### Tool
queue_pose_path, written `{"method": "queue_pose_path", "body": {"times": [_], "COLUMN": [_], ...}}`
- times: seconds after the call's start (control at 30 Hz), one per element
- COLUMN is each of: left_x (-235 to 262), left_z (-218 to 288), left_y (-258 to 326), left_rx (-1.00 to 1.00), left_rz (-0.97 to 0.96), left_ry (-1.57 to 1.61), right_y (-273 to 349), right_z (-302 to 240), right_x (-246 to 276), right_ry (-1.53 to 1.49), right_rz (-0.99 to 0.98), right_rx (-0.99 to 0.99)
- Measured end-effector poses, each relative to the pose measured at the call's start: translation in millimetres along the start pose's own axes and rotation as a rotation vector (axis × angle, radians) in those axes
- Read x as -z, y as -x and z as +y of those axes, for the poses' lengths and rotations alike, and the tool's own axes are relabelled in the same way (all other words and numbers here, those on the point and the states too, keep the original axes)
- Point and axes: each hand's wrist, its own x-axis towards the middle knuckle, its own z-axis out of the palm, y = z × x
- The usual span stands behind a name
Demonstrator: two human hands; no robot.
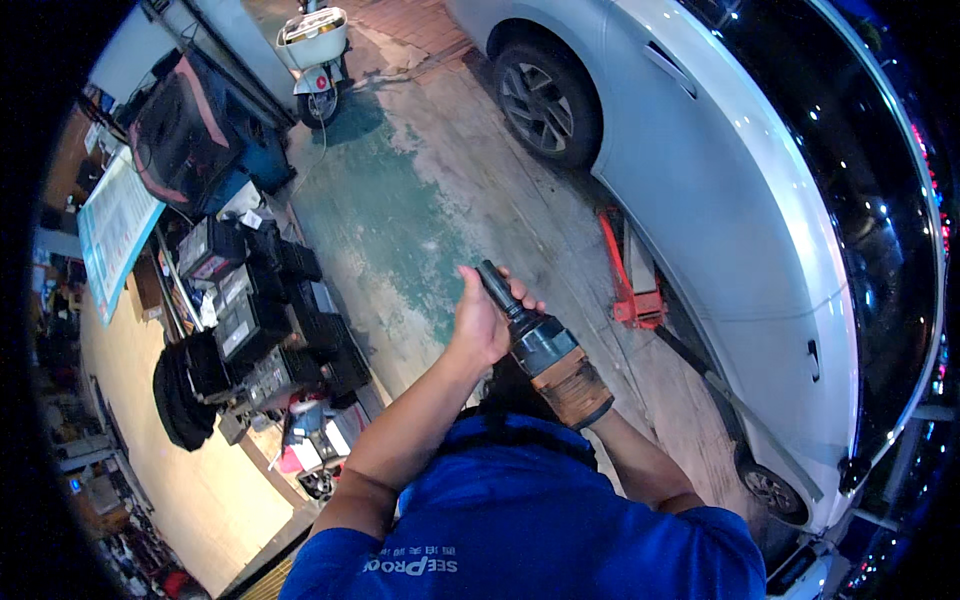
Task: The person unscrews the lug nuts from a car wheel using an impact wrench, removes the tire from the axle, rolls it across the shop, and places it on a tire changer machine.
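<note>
Orange-brown casing and dark metal make up the power tool (570,385) that we have in front of our chest, above the floor (390,225) with its worn green paint; its slim nose tilts away from us and a little to the left. Our left hand (482,325) is wrapped round that nose, thumb on one side and fingertips showing past the other. Our right forearm (640,460) passes behind the tool's thick rear end, where our right hand is hidden, so we cannot tell what it grasps. Below the tool spreads our blue shirt (560,540).

To our right stands a pale car (730,220), with a red jack (640,308) beside its lower edge and a dark-tyred wheel (545,100) farther ahead. To our left, black box-shaped units (250,325) are piled beside a tan tabletop (150,390), near a blue-and-white sheet (115,225). Farther off, a scooter (318,85) with a white box stands near the wall
</note>
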Motion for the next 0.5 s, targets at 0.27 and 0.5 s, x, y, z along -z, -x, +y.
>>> {"method": "queue_pose_path", "body": {"times": [0.27, 0.5], "left_x": [-10, -45], "left_z": [130, 254], "left_y": [-154, -247], "left_rx": [-0.034, -0.159], "left_rz": [-0.052, 0.211], "left_ry": [-0.041, -0.282], "right_y": [-161, -260], "right_z": [66, 158], "right_x": [-118, -237], "right_ry": [-2.813, -2.340], "right_rz": [0.334, 0.513], "right_rx": [-0.969, -0.812]}}
